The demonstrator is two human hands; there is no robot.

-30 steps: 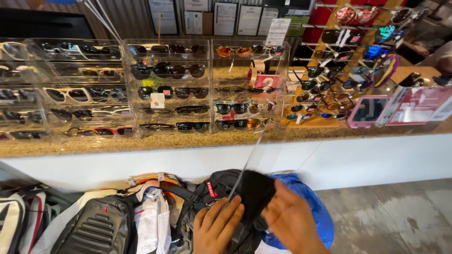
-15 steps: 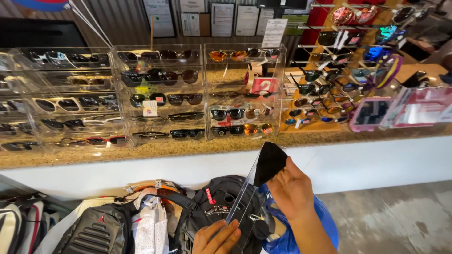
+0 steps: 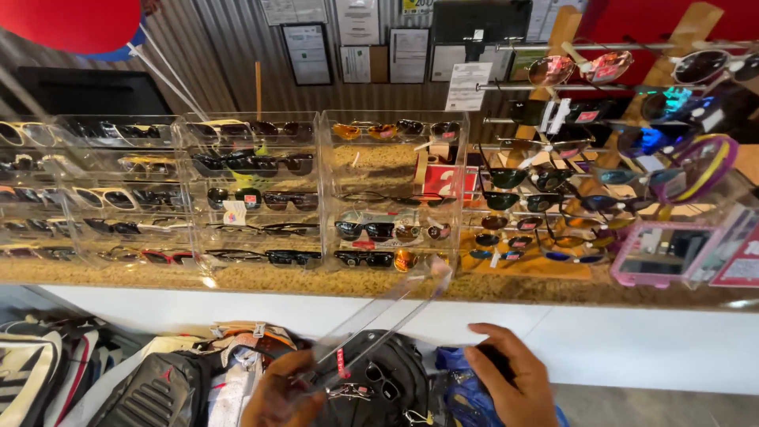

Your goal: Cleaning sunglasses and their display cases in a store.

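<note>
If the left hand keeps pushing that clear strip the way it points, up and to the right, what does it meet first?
Probably the counter edge: the clear strip in the left hand already ends about there, just below the sunglasses cases. Depth is unclear, so it may pass in front.

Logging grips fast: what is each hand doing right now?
Left hand: closed on a long clear plastic strip.
Right hand: fingers curled over something dark; grip cannot be told.

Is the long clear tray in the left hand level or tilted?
Tilted: the clear tray rises from the left hand toward the counter.
</note>
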